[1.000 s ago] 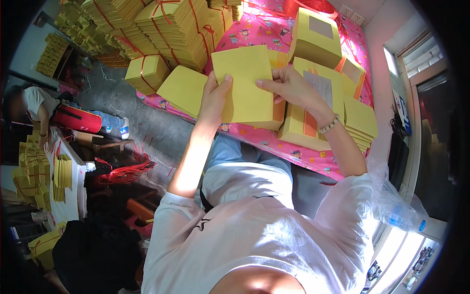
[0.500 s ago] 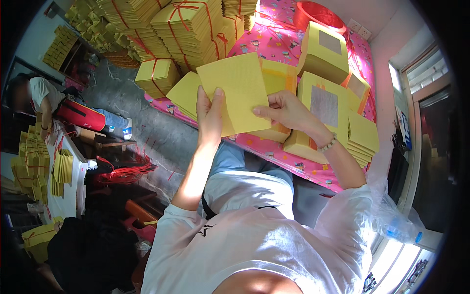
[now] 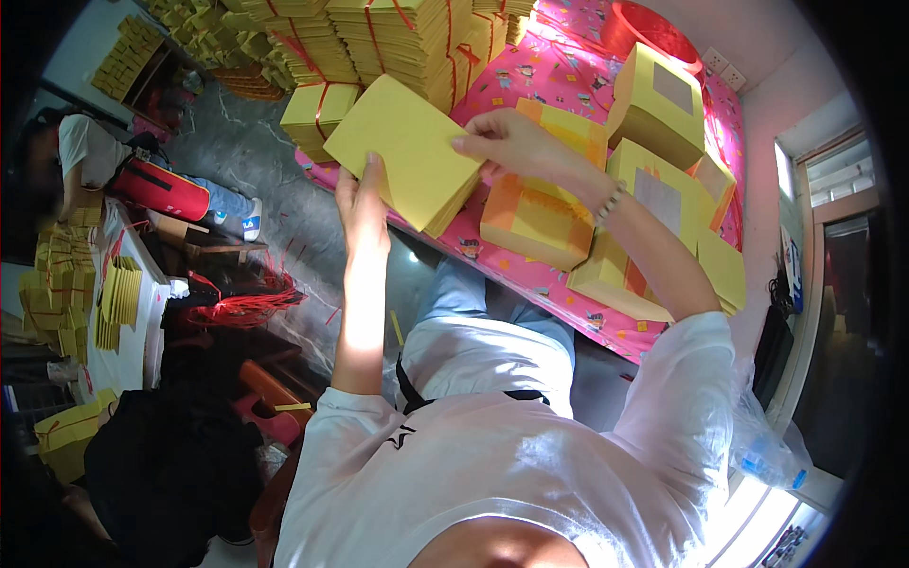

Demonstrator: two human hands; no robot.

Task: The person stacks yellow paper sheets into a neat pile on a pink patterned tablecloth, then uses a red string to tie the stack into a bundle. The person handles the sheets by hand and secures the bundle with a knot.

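Note:
Both my hands hold a flat yellow paper sheet (image 3: 402, 142) above the table's front edge. My left hand (image 3: 365, 208) grips its lower left side, thumb on top and fingers underneath. At the right corner, my right hand (image 3: 516, 142) pinches the paper between thumb and fingers; a beaded bracelet circles that wrist. Layered yellow edges show below the sheet's lower right side; I cannot tell whether they belong to the held paper or to a stack behind it. Right of my hands lies a yellow paper bundle (image 3: 535, 222) with orange bands.
The table has a pink patterned cloth (image 3: 530, 71). Tied yellow stacks (image 3: 402, 47) rise at the back left, more blocks (image 3: 653, 104) and a red basin (image 3: 649, 33) at right. Two people work at a white table (image 3: 133, 327) on the left; red strings (image 3: 251, 303) hang beside it.
The yellow sheet has shifted left and tilted, its right corner now higher relative to my left hand. My right hand has moved up and slightly left with it. The view has shifted slightly.

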